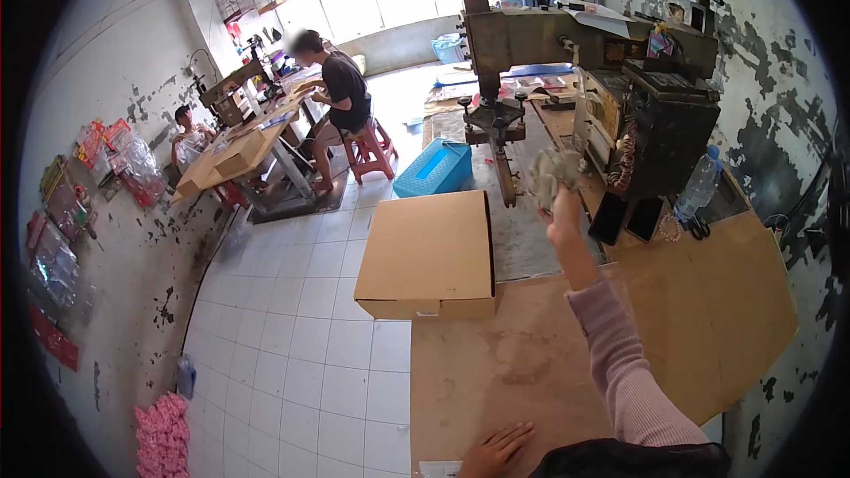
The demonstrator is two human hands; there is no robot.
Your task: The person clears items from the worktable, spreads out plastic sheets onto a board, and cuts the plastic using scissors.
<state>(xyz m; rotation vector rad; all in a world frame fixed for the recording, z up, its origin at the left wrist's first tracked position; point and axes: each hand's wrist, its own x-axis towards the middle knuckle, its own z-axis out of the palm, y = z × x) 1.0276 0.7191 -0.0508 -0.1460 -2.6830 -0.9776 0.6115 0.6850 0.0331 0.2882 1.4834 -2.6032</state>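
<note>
My right hand point(563, 217) is stretched forward, its fingers closed around a crumpled greyish rag point(553, 173). The rag is beside the press machine's point(593, 40) metal body, right of its clamp head point(494, 128). Down at the front edge, my left hand point(498, 451) lies flat on the brown board point(478, 363) covering the tabletop, fingers stretched out and holding nothing. A closed cardboard box point(425, 248) sits at the table's left edge, between my two hands in depth. Right of my right wrist are two dark phones point(609, 218).
A water bottle point(698, 186) and black-handled scissors point(699, 228) are at the right. Beyond the box is a blue plastic basket point(434, 170). Two people sit at another workbench point(232, 159) on the left, one on a red stool point(372, 149). Pink bundles point(162, 434) lie on the tiled floor.
</note>
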